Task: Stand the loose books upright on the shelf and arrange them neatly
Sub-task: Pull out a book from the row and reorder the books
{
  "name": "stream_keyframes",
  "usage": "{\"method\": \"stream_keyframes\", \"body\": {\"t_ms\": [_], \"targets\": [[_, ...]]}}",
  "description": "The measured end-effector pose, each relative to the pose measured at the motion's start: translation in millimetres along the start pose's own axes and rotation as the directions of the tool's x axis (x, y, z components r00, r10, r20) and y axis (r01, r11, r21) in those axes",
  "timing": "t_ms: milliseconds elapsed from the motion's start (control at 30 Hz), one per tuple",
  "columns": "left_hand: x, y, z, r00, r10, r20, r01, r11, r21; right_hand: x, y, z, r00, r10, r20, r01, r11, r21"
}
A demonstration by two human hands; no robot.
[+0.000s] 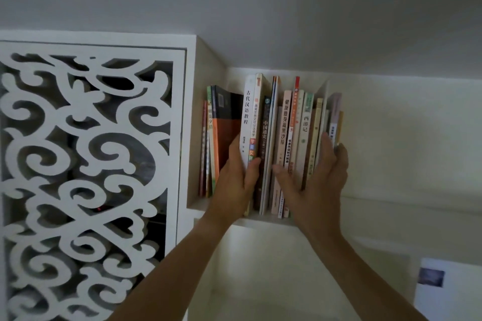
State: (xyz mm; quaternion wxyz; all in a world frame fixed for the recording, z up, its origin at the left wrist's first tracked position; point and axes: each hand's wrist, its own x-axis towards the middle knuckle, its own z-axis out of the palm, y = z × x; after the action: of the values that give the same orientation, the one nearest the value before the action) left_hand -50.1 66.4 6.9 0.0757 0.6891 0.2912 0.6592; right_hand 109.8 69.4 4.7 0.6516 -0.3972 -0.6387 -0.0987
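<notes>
A row of books stands upright on a high white shelf (260, 221). My left hand (234, 180) grips the lower spine of a white book with black characters (247, 117), thumb across its front and fingers on its left side. My right hand (315, 185) spans the group of books to the right (294, 128), with the thumb against a pink spine and the fingers wrapped round the group's right end. Three thin books and a dark one with an orange cover (221, 135) lean at the far left, with a gap between them and the white book.
A white carved lattice panel (91, 138) fills the left and borders the shelf's side wall. The ceiling sits close above the book tops. Further books (335, 114) stand beyond my right hand. A white sheet with a small picture (440, 292) hangs on the wall at the lower right.
</notes>
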Motion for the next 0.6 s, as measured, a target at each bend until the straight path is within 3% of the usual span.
{"method": "stream_keyframes", "body": {"t_ms": [133, 267, 367, 600], "targets": [[0, -5, -1, 0.999, -0.013, -0.034, 0.012, 1.0, -0.017, -1, -2, 13, 0.999, 0.011, 0.037, -0.003, 0.977, -0.215], [-5, -5, -1, 0.979, -0.029, -0.2, 0.044, 0.996, 0.072, -2, -3, 18, 0.999, 0.026, 0.028, -0.02, 0.978, -0.207], [-13, -3, 1, 0.944, 0.035, -0.329, 0.016, 0.988, 0.153, -5, -4, 19, 1.0, 0.029, 0.001, -0.028, 0.977, -0.21], [-15, 1, -1, 0.968, 0.039, -0.248, 0.0, 0.988, 0.154, -8, -1, 20, 0.999, -0.025, -0.037, 0.016, 0.977, -0.212]]}}
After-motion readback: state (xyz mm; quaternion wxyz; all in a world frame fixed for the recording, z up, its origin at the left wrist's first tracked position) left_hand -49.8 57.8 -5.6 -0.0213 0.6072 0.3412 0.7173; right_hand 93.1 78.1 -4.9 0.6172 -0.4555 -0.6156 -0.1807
